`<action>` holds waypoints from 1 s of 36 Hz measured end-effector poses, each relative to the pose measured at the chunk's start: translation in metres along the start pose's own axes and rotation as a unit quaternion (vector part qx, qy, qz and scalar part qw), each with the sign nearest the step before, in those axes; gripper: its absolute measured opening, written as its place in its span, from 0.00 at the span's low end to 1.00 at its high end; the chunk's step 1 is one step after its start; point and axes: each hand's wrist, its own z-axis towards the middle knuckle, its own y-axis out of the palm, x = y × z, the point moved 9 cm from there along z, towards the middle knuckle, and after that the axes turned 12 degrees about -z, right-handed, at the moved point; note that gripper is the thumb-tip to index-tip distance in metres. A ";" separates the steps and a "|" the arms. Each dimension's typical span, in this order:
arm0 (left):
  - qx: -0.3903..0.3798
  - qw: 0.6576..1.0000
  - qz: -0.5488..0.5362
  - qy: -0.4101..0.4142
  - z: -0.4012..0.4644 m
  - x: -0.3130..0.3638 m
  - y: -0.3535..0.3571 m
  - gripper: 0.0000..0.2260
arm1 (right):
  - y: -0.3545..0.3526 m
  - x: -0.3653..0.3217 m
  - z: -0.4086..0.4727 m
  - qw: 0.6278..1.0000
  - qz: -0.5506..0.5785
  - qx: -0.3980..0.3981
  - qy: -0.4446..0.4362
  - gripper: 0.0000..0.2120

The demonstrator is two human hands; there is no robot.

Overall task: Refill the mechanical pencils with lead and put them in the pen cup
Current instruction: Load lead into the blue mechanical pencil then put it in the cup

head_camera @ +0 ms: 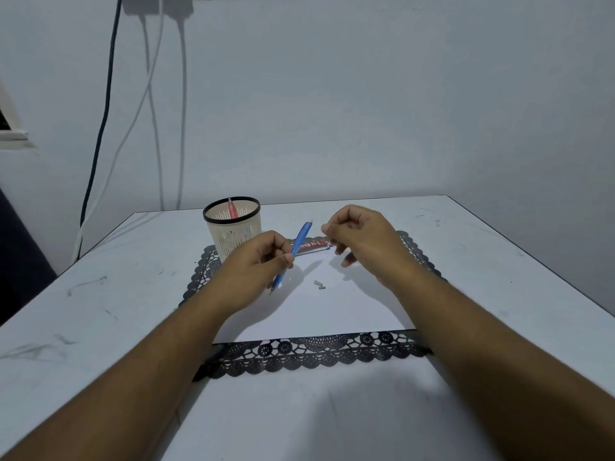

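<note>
Pale, scuffed white surface (100, 294) against a bare grey-white wall carries everything, and the work sits at its middle. Held above it is the blue plastic mechanical pencil (294, 256), tilted with its tip low and toward the person and its open back end raised away, a slant that suits dropping a lead down the barrel. The left hand (256, 264) supplies the grip, fingers and thumb curled round the lower barrel, leaving the top end free. Just beside that top end the right hand (359, 241) hovers with thumb and forefinger pinched together; whether a lead is between them is too fine to tell, though the pose suggests feeding one in.

Below the hands, two small pale cylindrical pieces (319, 285), likely the cap and eraser, lie on the white sheet of paper (316, 314), set aside within easy reach and easy to spot on white. Behind the pencil lies a flat dark red lead case (312, 246). The sheet rests on a black lace-edged mat (312, 356). At the mat's far left corner stands the cream slotted pen cup with a black rim (232, 227), already holding a red pencil (231, 207), so this blue one seems to be among the remaining.
</note>
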 end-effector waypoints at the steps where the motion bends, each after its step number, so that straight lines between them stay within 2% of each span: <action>1: 0.000 1.000 0.001 0.000 0.000 0.000 -0.001 0.02 | 0.002 0.002 0.001 0.999 -0.049 -0.020 -0.003 0.05; 3: -0.001 1.000 0.009 0.002 0.000 -0.002 -0.002 0.03 | 0.009 0.008 0.000 0.982 -0.171 -0.078 -0.002 0.04; 5: -0.001 1.000 0.025 0.004 0.000 -0.002 -0.004 0.03 | 0.019 0.014 -0.004 0.947 -0.289 -0.139 -0.001 0.04; 8: 0.000 0.999 0.042 0.007 -0.001 -0.001 -0.004 0.03 | 0.029 0.018 -0.012 0.906 -0.380 -0.184 -0.005 0.01; 13: 0.002 0.998 0.065 0.005 -0.002 0.002 -0.003 0.04 | 0.040 0.021 -0.013 0.898 -0.395 -0.193 -0.010 0.06; 25: -0.003 0.992 0.125 -0.001 -0.003 0.001 -0.002 0.04 | 0.052 0.023 -0.014 0.874 -0.435 -0.211 -0.050 0.04; 28: -0.003 0.990 0.139 0.000 -0.003 0.001 -0.003 0.04 | 0.049 0.020 -0.013 0.888 -0.406 -0.207 -0.052 0.06; 34: -0.007 0.989 0.150 -0.001 -0.003 0.001 -0.003 0.05 | 0.016 0.006 0.002 0.962 -0.254 -0.082 -0.051 0.05; 36: -0.008 0.987 0.159 0.000 -0.003 0.001 -0.003 0.05 | 0.012 0.003 0.004 0.980 -0.182 -0.058 -0.049 0.09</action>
